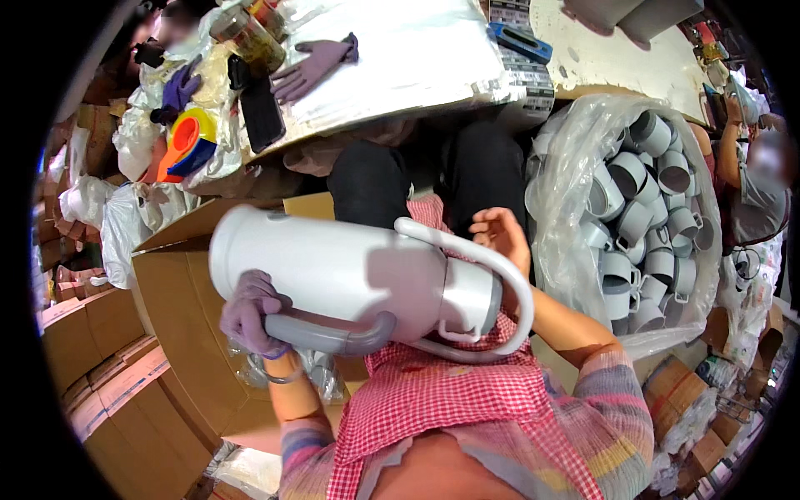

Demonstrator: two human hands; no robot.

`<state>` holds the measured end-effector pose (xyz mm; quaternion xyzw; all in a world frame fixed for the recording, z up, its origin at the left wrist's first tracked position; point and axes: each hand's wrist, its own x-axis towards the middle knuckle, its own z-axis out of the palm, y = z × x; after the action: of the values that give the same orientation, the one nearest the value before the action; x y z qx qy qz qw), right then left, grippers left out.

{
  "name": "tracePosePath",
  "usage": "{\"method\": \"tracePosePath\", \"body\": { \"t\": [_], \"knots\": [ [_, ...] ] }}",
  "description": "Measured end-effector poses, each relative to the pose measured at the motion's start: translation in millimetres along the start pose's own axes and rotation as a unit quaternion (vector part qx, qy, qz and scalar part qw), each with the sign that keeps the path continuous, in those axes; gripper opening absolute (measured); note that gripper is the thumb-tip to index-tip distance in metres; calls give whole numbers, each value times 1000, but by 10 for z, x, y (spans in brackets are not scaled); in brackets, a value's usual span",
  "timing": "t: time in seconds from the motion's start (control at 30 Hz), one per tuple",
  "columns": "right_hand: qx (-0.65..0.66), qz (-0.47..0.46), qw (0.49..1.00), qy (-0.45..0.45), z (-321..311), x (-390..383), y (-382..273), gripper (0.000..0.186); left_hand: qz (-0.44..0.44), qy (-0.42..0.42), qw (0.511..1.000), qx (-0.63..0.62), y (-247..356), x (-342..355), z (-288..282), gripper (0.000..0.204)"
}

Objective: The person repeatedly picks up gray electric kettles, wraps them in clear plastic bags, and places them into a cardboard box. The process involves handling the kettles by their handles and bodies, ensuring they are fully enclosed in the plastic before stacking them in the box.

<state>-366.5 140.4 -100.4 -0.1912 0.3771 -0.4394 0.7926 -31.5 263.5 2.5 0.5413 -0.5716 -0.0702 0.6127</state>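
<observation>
A large white vacuum flask [333, 258] lies on its side across my lap, its base to the left. A thick grey side handle [333, 335] runs along its near side, and a looped carry handle [521, 292] curves round its right end. A white cup with a small handle [467, 292] caps that end. My left hand [252, 312], in a purple glove, is closed round the left end of the grey handle. Beside the carry handle is my bare right hand [502, 236], fingers loosely bent and apart, holding nothing.
At right stands a clear plastic bag [575, 142] full of grey cups [637, 225]. An open cardboard box [179, 308] is at left. The worktable [400, 75] ahead bears a purple glove [317, 67], a phone [261, 114], tape rolls [192, 137] and a blue cutter [521, 42].
</observation>
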Motion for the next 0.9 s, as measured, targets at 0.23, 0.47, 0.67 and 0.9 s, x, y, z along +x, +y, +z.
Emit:
{"method": "tracePosePath", "body": {
  "t": [0.23, 0.47, 0.67, 0.9],
  "knots": [
    [-626, -441, 621, -168, 333, 1022, -1245, 19, 223, -266, 934, -84, 97, 1597, 594, 16],
    [-736, -316, 567, -194, -538, 2478, -2200, 38, 66, -421, 897, -115, -452, 1552, 1898, 19],
    [-675, -167, 689, -204, -649, 2699, -2242, 27, -19, -94, 988, -124, -669, 1615, 1852, 29],
    [-671, -217, 665, -244, -563, 2709, -2285, 37, -107, -110, 974, 167, -1099, 1821, 1909, 31]
  ]
}}
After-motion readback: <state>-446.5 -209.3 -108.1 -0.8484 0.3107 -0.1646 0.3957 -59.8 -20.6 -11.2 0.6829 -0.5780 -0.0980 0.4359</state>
